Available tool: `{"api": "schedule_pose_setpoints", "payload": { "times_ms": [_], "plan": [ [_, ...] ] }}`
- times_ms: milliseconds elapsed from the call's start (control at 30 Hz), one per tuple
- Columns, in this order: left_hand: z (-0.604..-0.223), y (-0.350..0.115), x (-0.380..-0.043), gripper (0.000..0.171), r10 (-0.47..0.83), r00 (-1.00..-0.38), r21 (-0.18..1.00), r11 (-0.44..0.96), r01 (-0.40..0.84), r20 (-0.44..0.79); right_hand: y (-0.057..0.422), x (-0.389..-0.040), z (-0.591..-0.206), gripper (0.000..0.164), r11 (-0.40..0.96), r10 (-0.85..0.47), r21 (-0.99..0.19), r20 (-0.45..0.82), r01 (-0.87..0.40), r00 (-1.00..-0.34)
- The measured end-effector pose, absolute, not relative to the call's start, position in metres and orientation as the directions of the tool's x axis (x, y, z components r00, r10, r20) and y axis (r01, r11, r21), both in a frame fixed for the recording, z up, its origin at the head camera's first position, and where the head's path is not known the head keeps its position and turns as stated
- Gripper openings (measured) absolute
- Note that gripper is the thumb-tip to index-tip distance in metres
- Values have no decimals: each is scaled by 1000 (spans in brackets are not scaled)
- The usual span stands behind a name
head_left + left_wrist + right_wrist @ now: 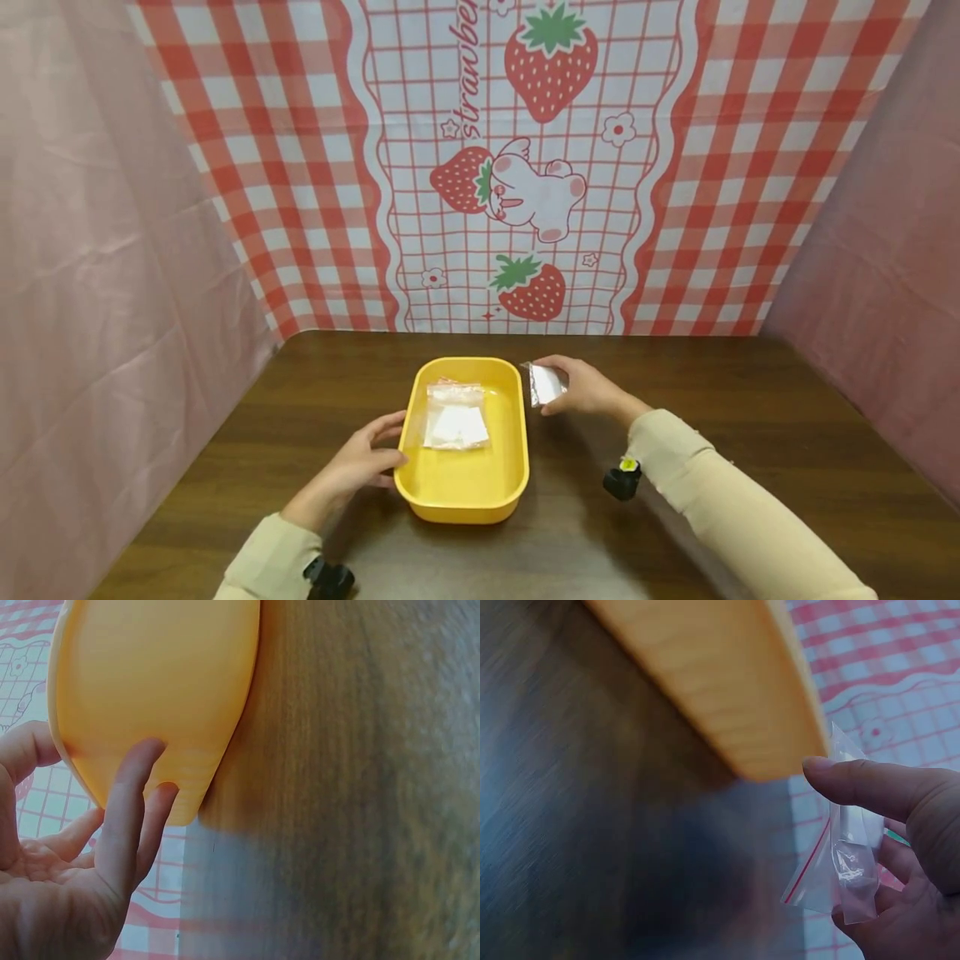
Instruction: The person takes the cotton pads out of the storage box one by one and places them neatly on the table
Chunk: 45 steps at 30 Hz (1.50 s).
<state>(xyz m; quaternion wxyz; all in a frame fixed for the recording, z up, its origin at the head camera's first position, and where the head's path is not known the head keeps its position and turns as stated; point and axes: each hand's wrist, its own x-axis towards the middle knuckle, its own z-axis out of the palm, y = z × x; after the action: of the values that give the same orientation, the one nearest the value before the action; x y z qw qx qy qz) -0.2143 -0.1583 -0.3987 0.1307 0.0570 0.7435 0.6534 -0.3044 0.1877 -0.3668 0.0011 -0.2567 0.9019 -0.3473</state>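
A yellow plastic tub (461, 505) stands on the table, with small clear plastic bags holding something white (456, 425) lying inside. My left hand (365, 457) grips the tub's left side; in the left wrist view its fingers (129, 791) lie against the outer wall (154, 690). My right hand (588, 390) is just right of the tub's far right corner. It pinches a clear zip-lock bag (545, 384) between thumb and fingers. The right wrist view shows this zip-lock bag (847, 859) with a red line along its seal edge.
The dark brown wooden table (675, 371) spreads to both sides of the tub. Behind it hangs a red-checked strawberry cloth (615, 208), and pink fabric (112, 275) borders both sides. A black wrist camera (622, 480) sits below the right cuff.
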Motion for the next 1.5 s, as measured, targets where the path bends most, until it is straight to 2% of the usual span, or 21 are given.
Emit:
{"api": "schedule_pose_setpoints", "payload": {
  "times_ms": [233,400,600,900,1233,1500],
  "plan": [
    [-400,-157,-216,67,231,-965,985,145,-96,-128,202,-303,-395,71,677,-439,-586,164,-445,-883],
    [-400,-157,-214,67,235,-963,986,138,-98,-128,204,-301,-409,75,685,-451,-598,100,-416,-887],
    [-399,-158,-213,67,236,-964,986,139,-91,-122,201,-299,-414,74,662,-520,-599,64,-450,-852],
    [-399,-158,-213,67,237,-963,985,143,-93,-126,196,-301,-400,72,664,-506,-586,105,-464,-856],
    [-399,-157,-215,67,238,-962,986,134,-100,-130,179,-303,-373,67,595,-447,-667,189,-449,-874],
    [-401,-158,-217,67,233,-963,985,137,-103,-133,158,-304,-356,68,551,-440,-731,154,-402,-885]
  ]
}}
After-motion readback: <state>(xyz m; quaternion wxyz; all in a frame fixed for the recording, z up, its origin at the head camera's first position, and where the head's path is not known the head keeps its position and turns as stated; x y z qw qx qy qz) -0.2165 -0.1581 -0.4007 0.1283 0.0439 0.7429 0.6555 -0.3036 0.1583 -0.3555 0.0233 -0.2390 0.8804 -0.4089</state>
